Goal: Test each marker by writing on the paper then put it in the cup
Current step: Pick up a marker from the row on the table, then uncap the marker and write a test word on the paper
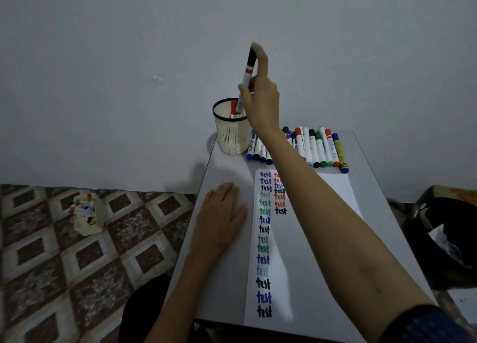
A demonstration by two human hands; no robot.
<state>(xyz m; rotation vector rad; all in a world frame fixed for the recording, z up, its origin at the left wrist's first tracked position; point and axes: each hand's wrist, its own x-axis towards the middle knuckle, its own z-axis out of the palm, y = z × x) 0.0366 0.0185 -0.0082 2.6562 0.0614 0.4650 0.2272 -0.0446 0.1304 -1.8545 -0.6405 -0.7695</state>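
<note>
1. Marker (pixel 246 78): one, pinched in the right hand (pixel 262 100), thumb and fingers round the barrel, index tip on top.
2. One red marker (pixel 233 107) stands in the one cup (pixel 231 136), just below the grip.
3. A marker row (pixel 318 149) lies below-right of the grip; the forearm hides some, so the count is unclear.
4. Left hand (pixel 222 213) lies flat on the table (pixel 232 278) beside the paper (pixel 296 278), well below the grip.
5. The held marker is near upright, black end up, lower end in the cup's mouth.
</note>
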